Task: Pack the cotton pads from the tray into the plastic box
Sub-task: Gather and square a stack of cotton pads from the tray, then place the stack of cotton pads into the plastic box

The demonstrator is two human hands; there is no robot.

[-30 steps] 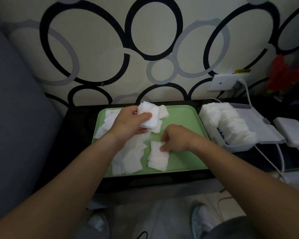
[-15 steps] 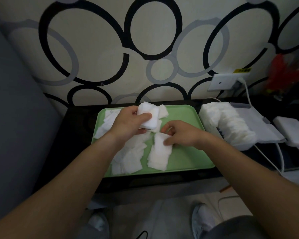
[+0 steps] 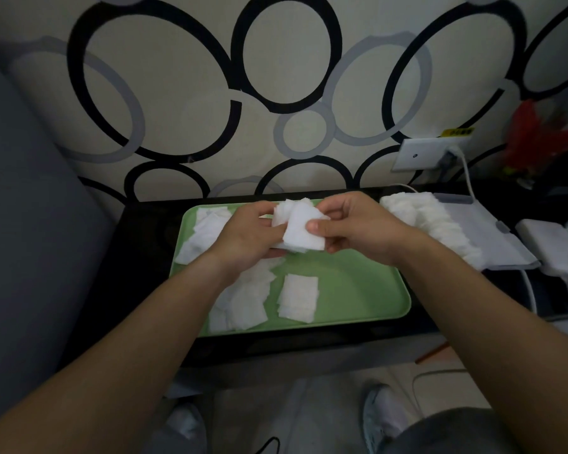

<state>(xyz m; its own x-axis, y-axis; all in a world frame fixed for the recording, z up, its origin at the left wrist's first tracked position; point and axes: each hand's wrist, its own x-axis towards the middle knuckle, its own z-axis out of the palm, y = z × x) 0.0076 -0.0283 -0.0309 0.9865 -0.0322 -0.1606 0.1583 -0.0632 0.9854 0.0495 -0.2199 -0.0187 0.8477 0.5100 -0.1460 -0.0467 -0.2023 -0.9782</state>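
two hands, both mine, meet over the far half of the tray. my left hand (image 3: 246,234) is curled round one bundle of cotton pads (image 3: 300,231) from the left and below, and my right hand (image 3: 361,227) pinches the same bundle from the right, thumb lying on its front pad. the bundle is off the tray, in the air between my palms.

there is one green tray (image 3: 358,290), and loose pads lie on it in three patches: a spread at the far left corner (image 3: 204,231), an overlapping heap near the front left (image 3: 243,299), and a small neat stack (image 3: 298,298) just beside that heap. i cannot count single pads in any patch.

there is one plastic box (image 3: 479,231), just right of the tray, with a row of pads (image 3: 433,224) standing on edge in it.

tray and box sit on a black table (image 3: 145,240) against wallpaper with black and grey rings (image 3: 210,93). one wall socket (image 3: 420,154) has a white cable (image 3: 466,172) plugged in, and a white adapter (image 3: 551,247) lies right of the box. a grey surface (image 3: 30,224) fills the left side.

my left wrist hides part of the heap. a red thing (image 3: 538,139) at the far right is too blurred to name. my two shoes (image 3: 381,417) show below the table, dim.
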